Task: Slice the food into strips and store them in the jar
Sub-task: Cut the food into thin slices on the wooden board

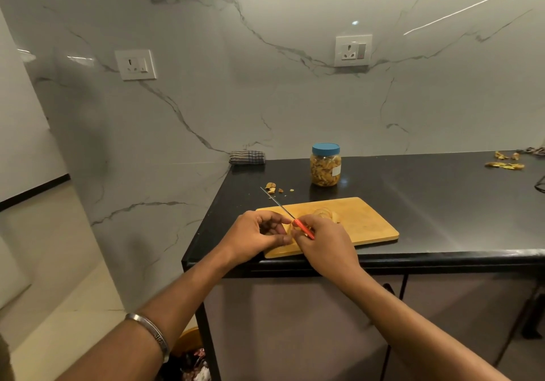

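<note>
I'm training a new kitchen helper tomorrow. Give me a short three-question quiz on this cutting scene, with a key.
1. True or false: the jar has its blue lid on.
2. Which hand grips the red-handled knife: A left, B right?
3. Fill in: the pale food pieces lie on the wooden ____.

Key: 1 true. 2 B, the right hand; the left hand curls at the food beside it. 3 cutting board.

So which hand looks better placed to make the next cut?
Probably the right hand: it already grips the red-handled knife over the wooden cutting board, while the left hand steadies the pale food piece.
</note>
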